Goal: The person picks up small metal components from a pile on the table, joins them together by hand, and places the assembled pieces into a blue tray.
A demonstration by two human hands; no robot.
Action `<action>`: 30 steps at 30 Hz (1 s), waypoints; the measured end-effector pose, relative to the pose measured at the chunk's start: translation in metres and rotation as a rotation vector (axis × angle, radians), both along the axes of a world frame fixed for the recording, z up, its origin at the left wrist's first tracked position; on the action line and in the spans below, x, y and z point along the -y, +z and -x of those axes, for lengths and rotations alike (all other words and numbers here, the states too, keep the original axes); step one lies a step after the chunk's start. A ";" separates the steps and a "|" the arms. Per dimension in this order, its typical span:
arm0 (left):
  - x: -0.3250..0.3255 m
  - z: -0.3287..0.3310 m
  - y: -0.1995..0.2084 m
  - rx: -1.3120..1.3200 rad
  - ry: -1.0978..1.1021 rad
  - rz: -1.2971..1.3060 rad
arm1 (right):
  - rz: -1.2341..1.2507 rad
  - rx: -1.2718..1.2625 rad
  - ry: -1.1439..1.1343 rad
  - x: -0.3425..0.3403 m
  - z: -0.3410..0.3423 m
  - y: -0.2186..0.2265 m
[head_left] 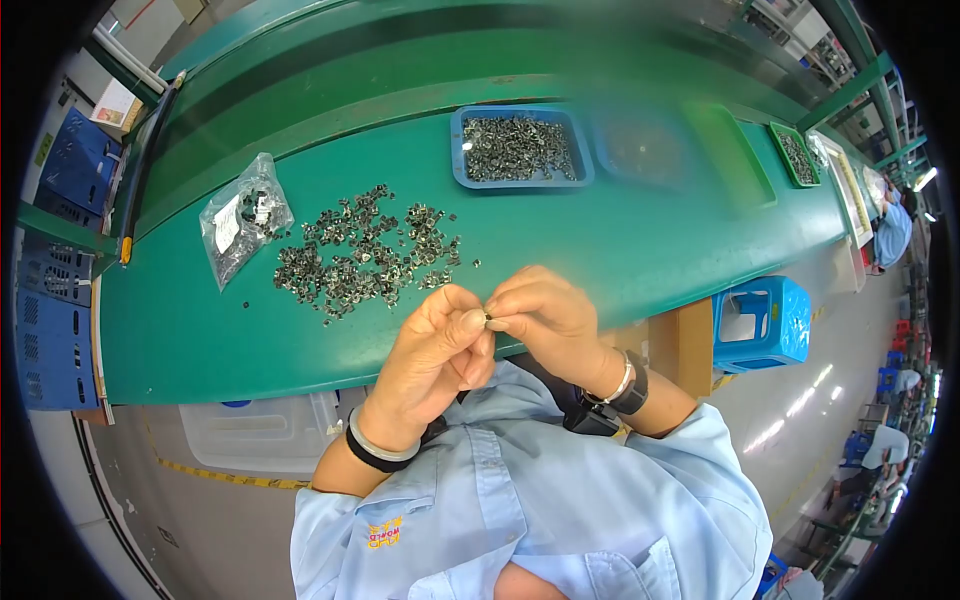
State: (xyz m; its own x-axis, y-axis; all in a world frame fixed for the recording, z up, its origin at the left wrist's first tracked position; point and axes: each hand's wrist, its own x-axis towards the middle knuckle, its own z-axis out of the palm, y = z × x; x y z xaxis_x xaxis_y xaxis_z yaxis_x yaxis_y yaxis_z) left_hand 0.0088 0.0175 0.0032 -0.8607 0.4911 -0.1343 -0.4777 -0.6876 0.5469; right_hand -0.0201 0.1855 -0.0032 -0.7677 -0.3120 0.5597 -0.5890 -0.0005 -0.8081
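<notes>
My left hand [437, 345] and my right hand [548, 315] meet in front of my chest, just over the near edge of the green table. Pinched between the fingertips of both is a tiny dark part [488, 318], mostly covered by the fingers. It resembles the loose pieces on the table, though its exact kind is too small to make out. Beyond my left hand lies a spread-out heap of small black-and-silver parts [365, 255]. Farther back stands a blue tray [463, 165] filled with more such parts.
On the left of the green table [200, 340] lies a clear plastic bag [240, 225] with parts and a white label. A green tray [795, 155] with small parts stands at the far right. A blue stool [765, 320] and a cardboard box [690, 345] are beside the table.
</notes>
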 end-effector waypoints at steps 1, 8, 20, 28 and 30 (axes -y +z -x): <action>0.001 0.001 -0.001 0.002 -0.001 0.000 | 0.000 0.002 -0.001 -0.001 0.000 0.000; 0.001 0.004 -0.005 -0.005 0.000 0.148 | -0.177 -0.085 -0.031 -0.009 0.006 0.002; -0.008 0.011 0.007 -0.021 0.109 0.207 | -0.390 -0.241 -0.071 -0.014 0.025 0.023; 0.017 0.009 -0.002 -0.001 0.287 0.232 | -0.440 -0.194 -0.282 -0.029 0.130 0.040; 0.023 0.006 -0.004 0.006 0.281 0.199 | -0.542 -0.242 -0.255 -0.031 0.127 0.031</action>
